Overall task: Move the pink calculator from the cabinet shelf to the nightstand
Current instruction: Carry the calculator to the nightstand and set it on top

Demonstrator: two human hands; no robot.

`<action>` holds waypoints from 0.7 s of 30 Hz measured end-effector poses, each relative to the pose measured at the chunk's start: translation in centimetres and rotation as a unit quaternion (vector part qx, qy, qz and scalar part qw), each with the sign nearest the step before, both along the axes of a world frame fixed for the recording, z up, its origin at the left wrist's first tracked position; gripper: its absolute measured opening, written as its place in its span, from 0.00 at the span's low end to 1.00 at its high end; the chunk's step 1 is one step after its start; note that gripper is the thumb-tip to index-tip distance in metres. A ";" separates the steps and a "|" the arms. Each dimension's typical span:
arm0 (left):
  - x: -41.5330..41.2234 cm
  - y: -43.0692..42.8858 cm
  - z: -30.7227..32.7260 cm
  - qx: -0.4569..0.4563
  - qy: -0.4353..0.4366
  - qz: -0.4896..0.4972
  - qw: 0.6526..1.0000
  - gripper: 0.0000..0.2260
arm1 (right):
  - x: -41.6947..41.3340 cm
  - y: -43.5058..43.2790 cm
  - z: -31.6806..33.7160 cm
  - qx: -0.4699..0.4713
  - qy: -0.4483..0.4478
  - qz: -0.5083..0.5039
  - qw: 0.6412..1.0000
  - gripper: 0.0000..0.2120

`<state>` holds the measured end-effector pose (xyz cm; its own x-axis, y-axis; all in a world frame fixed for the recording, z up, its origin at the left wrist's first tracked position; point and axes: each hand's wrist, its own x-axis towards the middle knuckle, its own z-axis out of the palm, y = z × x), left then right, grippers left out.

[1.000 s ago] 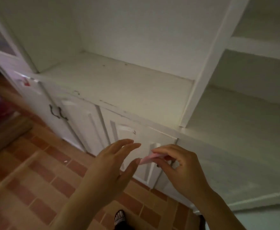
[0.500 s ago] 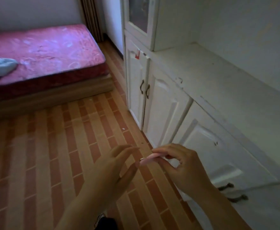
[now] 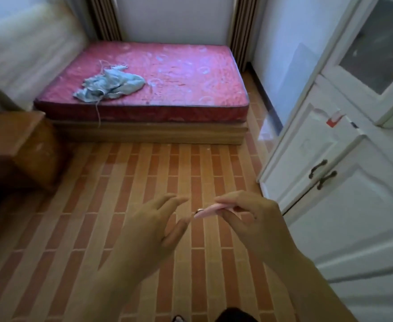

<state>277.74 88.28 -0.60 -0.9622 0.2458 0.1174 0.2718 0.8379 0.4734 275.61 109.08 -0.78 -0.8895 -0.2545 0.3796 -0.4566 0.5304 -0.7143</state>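
Pink calculator (image 3: 210,210) is being pinched flat between right hand (image 3: 256,226) thumb and fingertips, free end just beside the loose, empty left hand (image 3: 153,228); a firm, level pinch is probably being called for en route to the nightstand (image 3: 16,147), well ahead-left of the grip.

Red quilted mattress (image 3: 167,66): 12 o'clock, on low wooden bed base (image 3: 149,133). Crumpled pale-blue cloth (image 3: 109,86): on mattress, toward its 9 o'clock side. Brown wooden nightstand (image 3: 16,145): 10 o'clock, just beside bed base. White panelled cabinet (image 3: 344,163): 2 to 4 o'clock. Thin pink calculator (image 3: 208,210): 6 o'clock, pinched in right hand (image 3: 258,224); left hand (image 3: 153,226) at its 9 o'clock, just beside.
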 end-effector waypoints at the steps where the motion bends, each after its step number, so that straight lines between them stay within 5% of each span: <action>1: -0.7 -1.1 -0.1 0.012 -0.004 0.017 1.000 0.22 | -1.3 -1.2 -0.2 0.001 -0.004 0.015 1.000 0.10; 21: -29.1 -14.6 0.7 0.034 0.001 0.245 0.969 0.21 | -38.0 -16.3 0.1 -0.001 0.024 0.210 0.977 0.07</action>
